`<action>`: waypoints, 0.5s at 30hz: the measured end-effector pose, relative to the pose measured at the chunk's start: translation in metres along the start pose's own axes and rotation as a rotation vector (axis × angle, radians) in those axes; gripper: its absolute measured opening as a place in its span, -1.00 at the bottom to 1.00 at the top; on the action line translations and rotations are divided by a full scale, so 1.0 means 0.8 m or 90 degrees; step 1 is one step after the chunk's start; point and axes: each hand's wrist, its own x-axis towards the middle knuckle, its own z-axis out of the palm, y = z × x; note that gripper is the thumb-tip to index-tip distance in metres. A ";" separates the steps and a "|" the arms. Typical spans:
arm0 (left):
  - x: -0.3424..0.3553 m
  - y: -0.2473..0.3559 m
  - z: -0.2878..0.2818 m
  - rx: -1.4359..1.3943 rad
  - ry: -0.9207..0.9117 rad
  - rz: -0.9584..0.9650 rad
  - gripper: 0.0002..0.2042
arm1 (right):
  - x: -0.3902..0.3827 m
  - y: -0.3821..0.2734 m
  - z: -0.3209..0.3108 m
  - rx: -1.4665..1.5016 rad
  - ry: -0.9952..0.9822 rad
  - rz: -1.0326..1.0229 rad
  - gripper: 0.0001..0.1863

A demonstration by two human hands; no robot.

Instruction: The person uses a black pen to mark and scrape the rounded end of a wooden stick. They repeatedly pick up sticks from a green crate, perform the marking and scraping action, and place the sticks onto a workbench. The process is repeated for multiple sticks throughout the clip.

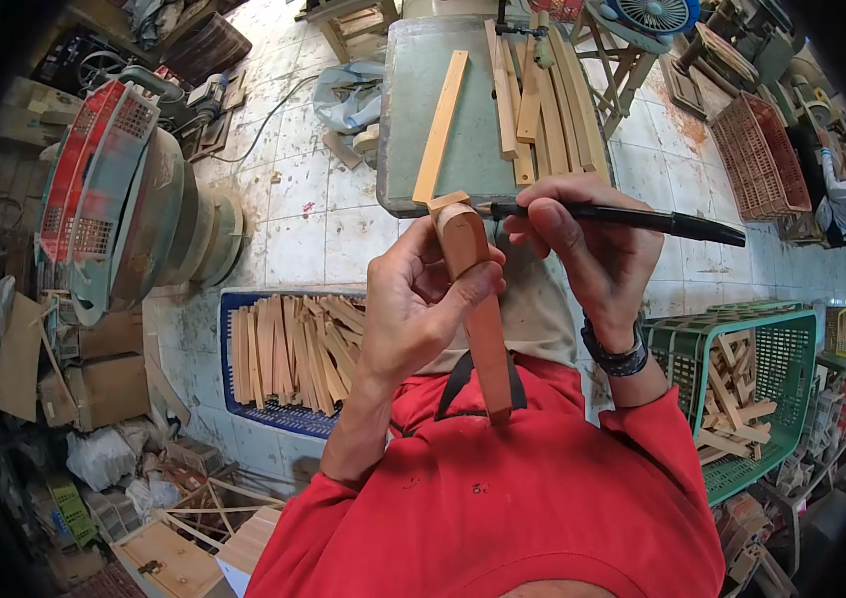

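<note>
My left hand is closed round a wooden strip with a rounded end, whose lower end points toward my red shirt. At its upper end sits a small pale wood piece; I cannot tell whether it is separate or joined. My right hand grips a black pen, with the tip at the edge of the strip's rounded end. Just beyond my hands, one loose wooden strip lies on a grey-green table.
More wooden strips lie on the table's right side. A blue crate of strips stands left, a green crate of wood pieces right. A machine with a red mesh guard is at far left. A fan stands far right.
</note>
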 end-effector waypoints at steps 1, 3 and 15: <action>0.000 0.000 0.000 0.001 -0.002 0.000 -0.62 | 0.000 0.000 0.001 0.012 0.001 -0.003 -0.85; 0.000 -0.001 0.002 0.004 -0.006 0.003 -0.62 | 0.001 -0.001 0.001 -0.008 0.005 -0.010 -0.85; 0.012 -0.015 0.014 0.175 0.113 0.074 -0.70 | 0.031 -0.021 0.002 -0.211 -0.026 -0.134 -0.84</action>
